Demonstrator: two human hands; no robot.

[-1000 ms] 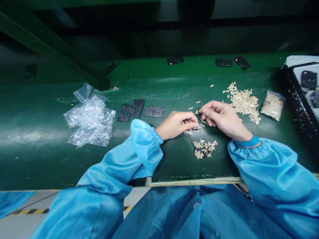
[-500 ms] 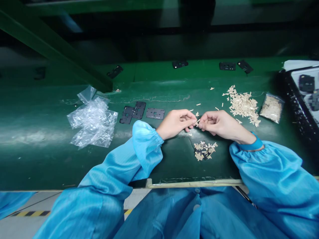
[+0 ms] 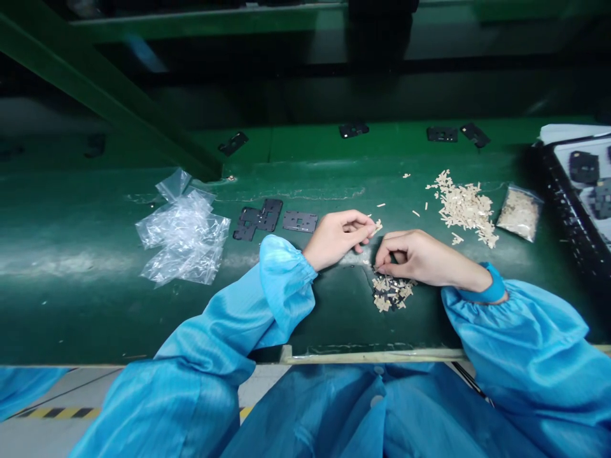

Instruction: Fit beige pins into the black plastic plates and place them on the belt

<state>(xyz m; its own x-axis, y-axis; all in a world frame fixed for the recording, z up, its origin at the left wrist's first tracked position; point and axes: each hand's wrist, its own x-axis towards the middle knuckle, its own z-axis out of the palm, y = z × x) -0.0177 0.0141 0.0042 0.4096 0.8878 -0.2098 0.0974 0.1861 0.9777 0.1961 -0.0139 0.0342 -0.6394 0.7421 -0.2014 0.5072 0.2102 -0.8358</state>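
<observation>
The green desk [image 3: 95, 318] fills the width of the frame, with a black tray [image 3: 548, 184] of dark plates at its upper right and a row of black pieces [image 3: 353, 130] along its far side. Left of centre lies a crumpled clear plastic bag [image 3: 184, 238], just beside a branched black plate [image 3: 258, 219] and a rectangular black plate [image 3: 300, 221]. Right of centre sits a large heap of cream strips [image 3: 463, 207], with a small clear bag of strips [image 3: 519, 213] to its right. Blue sleeves [image 3: 286, 280] come in from the lower edge of the frame.

At centre, the left hand [image 3: 338, 238] is curled narrow, its fingertips pinching what looks like a pale strip [image 3: 377, 227]. The right hand [image 3: 420, 257] is also narrow, bent downward with its fingertips [image 3: 378, 266] touching the upper edge of a small pile of cream strips [image 3: 392, 294], directly below them; whether it holds a strip, I cannot tell. Pieces this small probably handle best when lifted singly from the pile's edge, with a light fingertip pinch that leaves their neighbours undisturbed.
</observation>
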